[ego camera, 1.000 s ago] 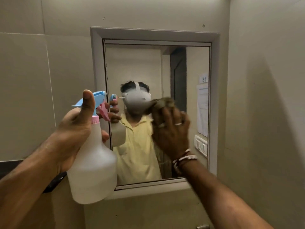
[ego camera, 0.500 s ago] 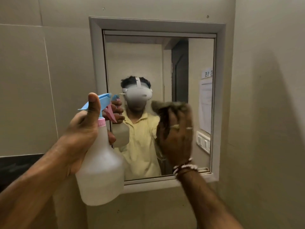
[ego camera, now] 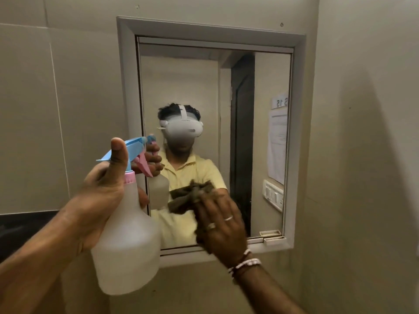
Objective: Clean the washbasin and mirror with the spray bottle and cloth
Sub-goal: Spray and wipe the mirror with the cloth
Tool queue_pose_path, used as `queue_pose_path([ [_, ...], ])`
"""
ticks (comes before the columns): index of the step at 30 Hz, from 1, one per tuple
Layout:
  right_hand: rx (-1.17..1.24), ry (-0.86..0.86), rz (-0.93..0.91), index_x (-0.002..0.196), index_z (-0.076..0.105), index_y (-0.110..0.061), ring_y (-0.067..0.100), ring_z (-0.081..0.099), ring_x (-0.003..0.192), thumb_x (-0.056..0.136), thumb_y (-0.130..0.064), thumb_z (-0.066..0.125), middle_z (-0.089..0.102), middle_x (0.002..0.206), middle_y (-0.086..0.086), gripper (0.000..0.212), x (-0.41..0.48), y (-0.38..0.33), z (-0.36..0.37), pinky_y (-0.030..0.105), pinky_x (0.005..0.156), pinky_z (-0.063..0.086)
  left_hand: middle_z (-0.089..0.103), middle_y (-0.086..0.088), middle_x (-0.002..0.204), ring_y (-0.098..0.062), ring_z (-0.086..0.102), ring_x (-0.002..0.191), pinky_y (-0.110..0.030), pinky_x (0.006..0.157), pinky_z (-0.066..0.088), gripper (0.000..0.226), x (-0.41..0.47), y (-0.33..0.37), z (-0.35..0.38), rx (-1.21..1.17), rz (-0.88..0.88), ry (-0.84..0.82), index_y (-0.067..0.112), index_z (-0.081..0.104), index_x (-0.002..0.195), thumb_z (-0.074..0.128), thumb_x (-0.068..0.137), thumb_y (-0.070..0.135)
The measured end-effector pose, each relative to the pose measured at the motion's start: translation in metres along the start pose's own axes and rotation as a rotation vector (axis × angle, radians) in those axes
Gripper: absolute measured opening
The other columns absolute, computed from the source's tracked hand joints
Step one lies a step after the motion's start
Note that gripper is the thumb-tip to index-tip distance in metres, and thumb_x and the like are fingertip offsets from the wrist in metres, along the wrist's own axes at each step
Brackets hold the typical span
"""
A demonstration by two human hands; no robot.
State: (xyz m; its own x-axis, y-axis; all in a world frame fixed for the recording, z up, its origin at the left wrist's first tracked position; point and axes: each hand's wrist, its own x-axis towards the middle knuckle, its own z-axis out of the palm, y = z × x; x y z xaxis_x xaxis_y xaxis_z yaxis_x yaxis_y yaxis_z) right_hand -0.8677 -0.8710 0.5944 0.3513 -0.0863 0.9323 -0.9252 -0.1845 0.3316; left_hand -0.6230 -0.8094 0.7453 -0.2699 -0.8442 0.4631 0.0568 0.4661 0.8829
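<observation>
At the lower glass of the grey-framed wall mirror: right hand presses a crumpled olive-brown cloth.
Right fingers spread wide, flat over the cloth. Left hand grips the translucent white plastic spray bottle by its neck, upright, before the mirror's left frame edge.

Dim warm light, soft blur, bowed edges

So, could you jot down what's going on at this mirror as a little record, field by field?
Place: in front of a wall mirror
Left hand: grips the spray bottle by its neck, thumb pointing up
Right hand: presses a brown cloth flat on the lower glass
Bottle: upright, nozzle toward the mirror
Washbasin: not in view
</observation>
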Motion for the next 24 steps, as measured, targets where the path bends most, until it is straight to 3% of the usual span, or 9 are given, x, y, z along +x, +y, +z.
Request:
queue_pose_path([
  [3,-0.129,0.065,0.198,0.143,0.04,-0.012,0.034,0.039,0.137,0.083,-0.019,0.074,0.037,0.15,0.011,0.07,-0.018,0.056,-0.023,0.055,0.104,0.044,0.065,-0.009,0.055,-0.019,0.063,0.044,-0.033,0.046,0.054,0.109,0.002,-0.009,0.004,-0.01,-0.04,-0.014,0.016,0.057,0.104,0.05,0.032,0.097],
  [6,-0.158,0.08,0.441,0.142,0.041,-0.012,0.038,0.044,0.133,0.083,-0.018,0.077,0.04,0.147,0.015,0.07,-0.033,0.086,-0.035,0.058,0.099,0.046,0.066,-0.013,0.059,-0.021,0.063,0.047,-0.036,0.049,0.055,0.109,0.002,-0.019,0.008,-0.026,-0.053,-0.029,0.016,0.059,0.102,0.052,0.029,0.096],
  [9,-0.189,0.147,0.562,0.143,0.041,-0.013,0.038,0.045,0.132,0.092,-0.03,0.061,0.045,0.144,0.018,0.057,-0.038,0.093,-0.04,0.056,0.102,0.044,0.067,-0.012,0.06,-0.022,0.065,0.05,-0.041,0.056,0.058,0.106,0.004,-0.024,0.015,-0.025,-0.065,-0.041,0.024,0.057,0.097,0.053,0.02,0.095],
  [13,-0.189,0.218,0.603,0.143,0.042,-0.013,0.036,0.044,0.131,0.093,-0.031,0.057,0.046,0.143,0.018,0.055,-0.008,0.097,-0.037,0.052,0.107,0.04,0.068,-0.012,0.062,-0.023,0.066,0.051,-0.039,0.053,0.057,0.11,0.014,-0.018,0.022,-0.021,-0.059,-0.067,0.018,0.057,0.1,0.054,0.023,0.095],
  [16,-0.227,0.25,0.605,0.143,0.044,-0.012,0.035,0.043,0.131,0.095,-0.03,0.056,0.046,0.144,0.018,0.053,0.042,0.116,-0.043,0.05,0.108,0.039,0.067,-0.015,0.06,-0.025,0.063,0.05,-0.04,0.055,0.058,0.095,0.025,-0.002,0.034,-0.033,-0.035,-0.097,0.009,0.057,0.099,0.047,0.047,0.088],
  [19,-0.217,0.307,0.586,0.143,0.046,-0.011,0.033,0.042,0.133,0.095,-0.03,0.054,0.045,0.146,0.016,0.052,0.106,0.139,-0.051,0.048,0.11,0.039,0.065,-0.013,0.056,-0.024,0.06,0.048,-0.036,0.052,0.056,0.087,0.04,0.019,0.046,0.005,0.027,-0.118,0.002,0.06,0.088,0.037,0.056,0.08],
  [24,-0.272,0.379,0.551,0.141,0.048,-0.011,0.032,0.044,0.133,0.097,-0.028,0.049,0.045,0.147,0.014,0.048,0.214,0.18,-0.061,0.046,0.106,0.043,0.064,-0.026,0.092,-0.024,0.061,0.064,-0.036,0.062,0.059,0.095,0.066,0.054,0.053,-0.005,0.102,-0.147,0.008,0.059,0.115,0.035,0.057,0.08],
])
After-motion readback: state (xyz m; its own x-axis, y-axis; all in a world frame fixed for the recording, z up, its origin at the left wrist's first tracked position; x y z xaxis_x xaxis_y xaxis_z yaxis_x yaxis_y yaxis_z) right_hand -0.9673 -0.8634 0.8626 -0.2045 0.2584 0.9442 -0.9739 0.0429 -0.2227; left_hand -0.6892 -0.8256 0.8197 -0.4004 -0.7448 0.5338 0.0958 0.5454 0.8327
